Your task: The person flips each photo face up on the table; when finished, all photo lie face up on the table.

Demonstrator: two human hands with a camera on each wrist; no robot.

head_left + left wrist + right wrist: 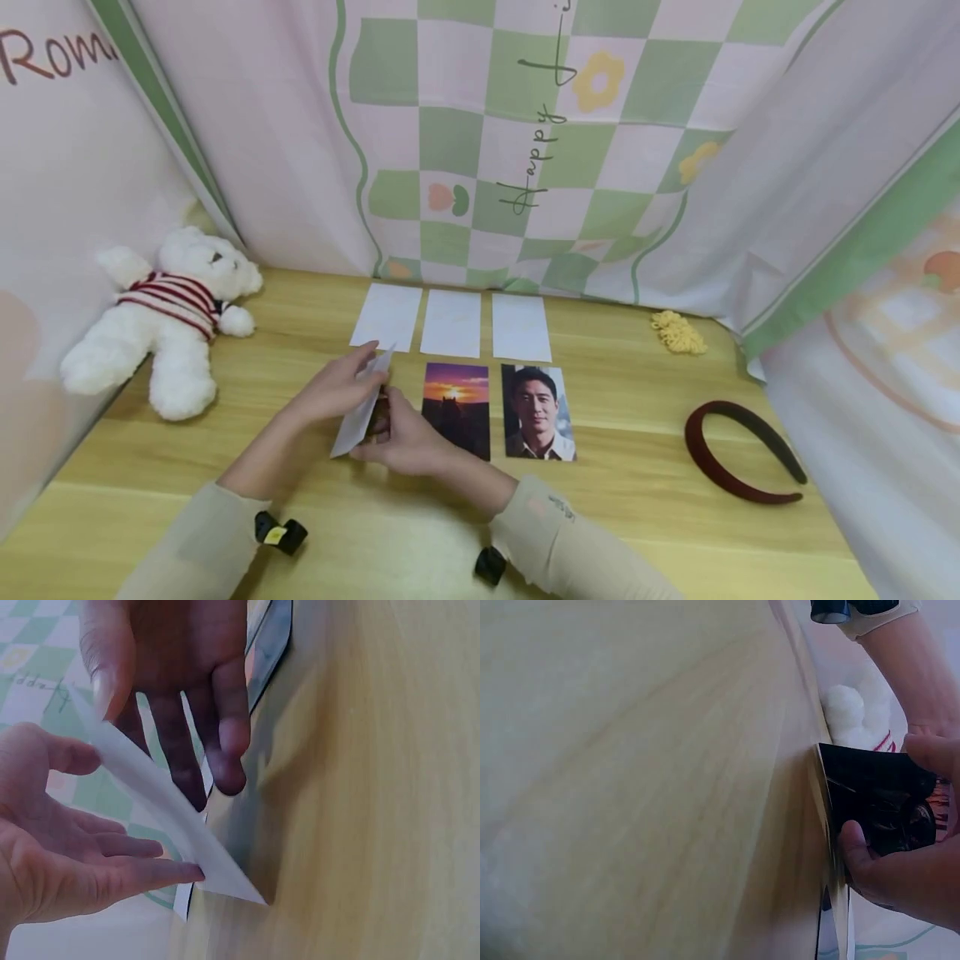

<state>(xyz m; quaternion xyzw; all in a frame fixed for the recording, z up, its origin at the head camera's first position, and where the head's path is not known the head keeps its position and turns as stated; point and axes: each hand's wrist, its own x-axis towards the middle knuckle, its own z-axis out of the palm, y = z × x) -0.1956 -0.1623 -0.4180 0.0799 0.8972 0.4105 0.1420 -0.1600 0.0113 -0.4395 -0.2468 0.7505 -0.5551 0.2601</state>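
My left hand [341,387] and right hand [408,435] hold one photo card [362,412] between them, tilted up on edge above the table's left-centre. Its plain white back shows in the left wrist view, and its dark printed face [877,791] in the right wrist view; fingers cover part of the picture. The left thumb comes over the card's upper part. The right hand grips its lower side. Just right of it lie a sunset photo card [456,400] and a portrait photo card [537,417], both face up.
White cards [386,317], [451,323], [521,326] form a row behind, near the checked curtain [517,150]. A white teddy bear [172,321] in a striped top sits at the left. A yellow crinkled bundle [678,332] and a dark red headband [708,454] lie on the table's right.
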